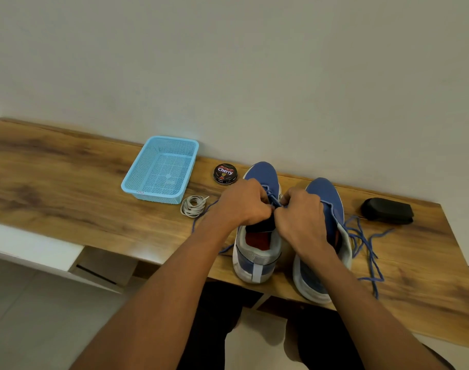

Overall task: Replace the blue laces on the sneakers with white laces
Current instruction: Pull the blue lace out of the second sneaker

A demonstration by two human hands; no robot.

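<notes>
Two blue sneakers stand side by side on the wooden table, toes toward the wall. My left hand (245, 202) and my right hand (301, 217) meet over the tongue of the left sneaker (257, 252), both with fingers curled, pinching its blue lace (272, 196) near the eyelets. One end of that lace trails off to the left across the table. The right sneaker (325, 190) is partly hidden by my right wrist; its loosened blue lace (366, 247) lies in loops on the table to its right. A coil of white laces (193, 206) lies left of my left hand.
A light blue plastic basket (137, 180) sits at the back left of the shoes. A round black shoe polish tin (225, 174) stands by the wall. A black brush-like object (388, 210) lies at the far right. The table's front edge (147, 259) runs just under my forearms.
</notes>
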